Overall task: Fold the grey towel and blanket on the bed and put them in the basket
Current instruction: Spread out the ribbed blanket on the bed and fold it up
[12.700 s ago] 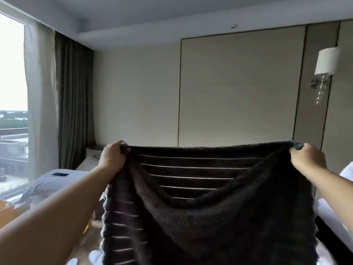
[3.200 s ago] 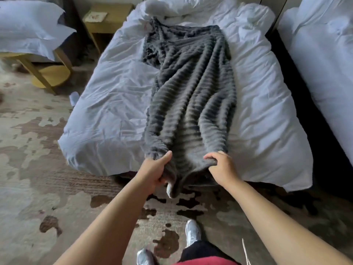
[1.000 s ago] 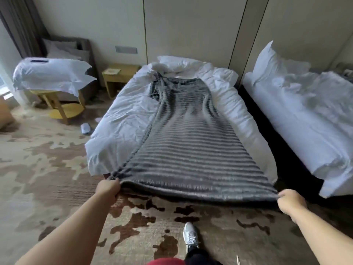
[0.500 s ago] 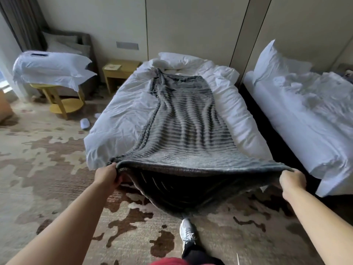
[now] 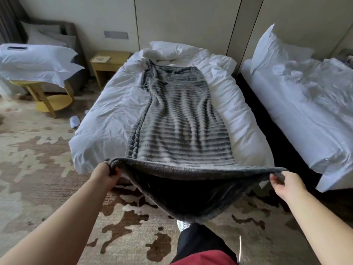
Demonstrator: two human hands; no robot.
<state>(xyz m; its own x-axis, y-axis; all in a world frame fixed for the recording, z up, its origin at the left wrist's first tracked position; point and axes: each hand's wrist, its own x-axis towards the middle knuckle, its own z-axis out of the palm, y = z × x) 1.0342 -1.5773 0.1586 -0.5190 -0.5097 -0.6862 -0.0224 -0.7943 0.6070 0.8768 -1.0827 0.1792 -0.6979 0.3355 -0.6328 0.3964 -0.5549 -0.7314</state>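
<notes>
Since a moment ago we have pulled the near end of the blanket (image 5: pixel 179 119) up higher, and more of it now sags in a dark pouch between our hands.

At the bottom of the frame we see our dark trouser leg (image 5: pixel 198 243). Just above it the tip of a white shoe (image 5: pixel 183 224) pokes out under the pouch. All around is the carpet (image 5: pixel 38 169) with brown blotches.

A bit farther up, our left hand (image 5: pixel 104 174) has its fingers curled tight round the left corner of the blanket. Our right hand (image 5: pixel 286 185), over at the right, pinches the right corner between thumb and fingers. The edge stretches between them, lifted at the foot of the bed (image 5: pixel 107 115).

Past our hands the rest of the blanket lies long and narrow down the middle of the white bed, with wavy grey and light stripes. Its far end comes near a white pillow (image 5: pixel 172 48) at the top middle of the frame.

On the floor just left of the bed lies a white slipper (image 5: pixel 74 121). In the upper left stands a yellow table (image 5: pixel 47 96) with white pillows (image 5: pixel 36 60) piled on it. A small yellow bedside stand (image 5: pixel 108 62) sits between it and the bed. A second white bed (image 5: pixel 305 111) fills the right side.
</notes>
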